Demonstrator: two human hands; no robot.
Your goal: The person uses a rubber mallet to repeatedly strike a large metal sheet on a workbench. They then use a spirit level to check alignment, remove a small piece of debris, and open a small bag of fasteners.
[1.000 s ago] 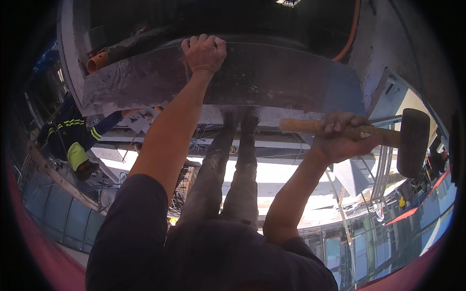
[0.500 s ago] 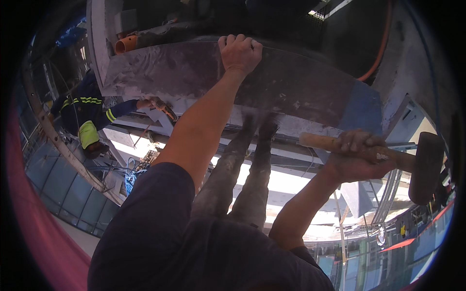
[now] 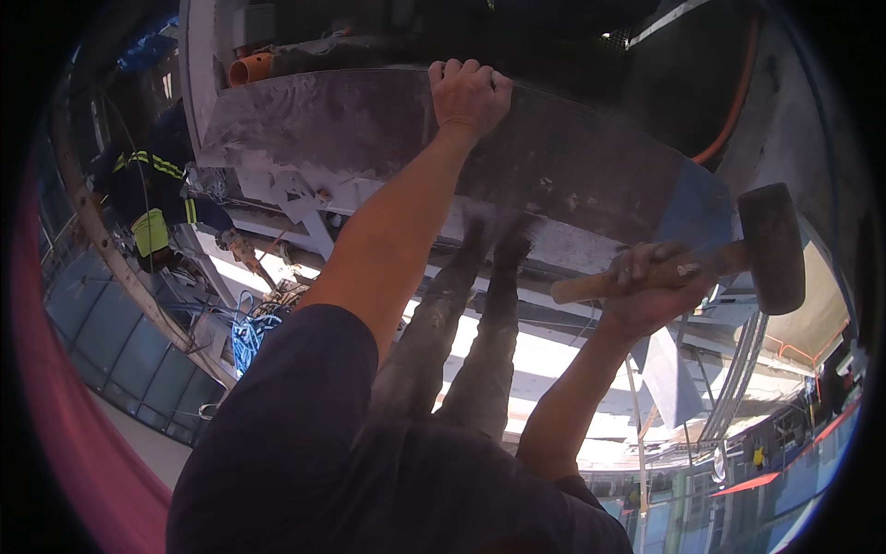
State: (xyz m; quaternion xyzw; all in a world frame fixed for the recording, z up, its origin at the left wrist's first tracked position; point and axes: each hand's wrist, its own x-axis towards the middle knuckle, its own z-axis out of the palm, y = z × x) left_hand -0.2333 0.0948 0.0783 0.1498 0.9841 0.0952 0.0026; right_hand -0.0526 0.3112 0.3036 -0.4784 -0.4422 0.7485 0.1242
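Observation:
My left hand (image 3: 471,97) is closed over the far edge of a long, dusty, dark panel (image 3: 323,125), its fingers curled across the rim. The panel spans the upper middle of the view, with a blue patch near its right end. On the right, my right hand (image 3: 657,288) grips the wooden handle of a mallet (image 3: 772,249) with a thick dark head. The handle lies nearly level, its butt pointing left. The mallet head is out to the right, near the panel's right end; whether it touches anything there I cannot tell.
A co-worker (image 3: 152,185) in dark clothing with reflective stripes holds a tool at the left. An orange pipe (image 3: 251,69) lies beyond the panel's left end, and an orange hose (image 3: 734,120) beyond its right. Blue cord (image 3: 249,337) is bundled at lower left.
My right hand and the mallet have moved up and left, and the head has tilted. My left hand keeps its hold on the panel edge. The co-worker's tool is lower.

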